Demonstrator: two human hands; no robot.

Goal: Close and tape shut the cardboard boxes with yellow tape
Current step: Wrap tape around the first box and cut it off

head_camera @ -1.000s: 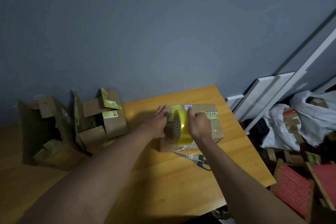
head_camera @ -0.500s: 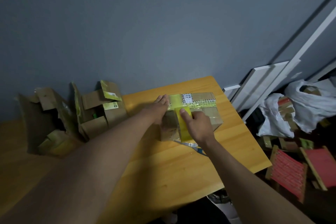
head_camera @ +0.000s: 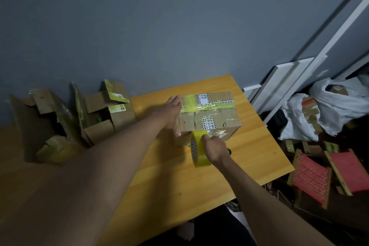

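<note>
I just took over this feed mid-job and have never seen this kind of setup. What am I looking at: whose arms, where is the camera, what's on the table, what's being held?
There is no machine here: these are a person's bare arms, filmed by one wide-angle camera worn on the head, looking forward and down. On the wooden table stands a closed cardboard box with yellow tape already across its top. The left hand lies flat against the box's left end, steadying it. The right hand grips a roll of yellow tape at the box's near edge. Left of the table sit opened boxes.
</note>
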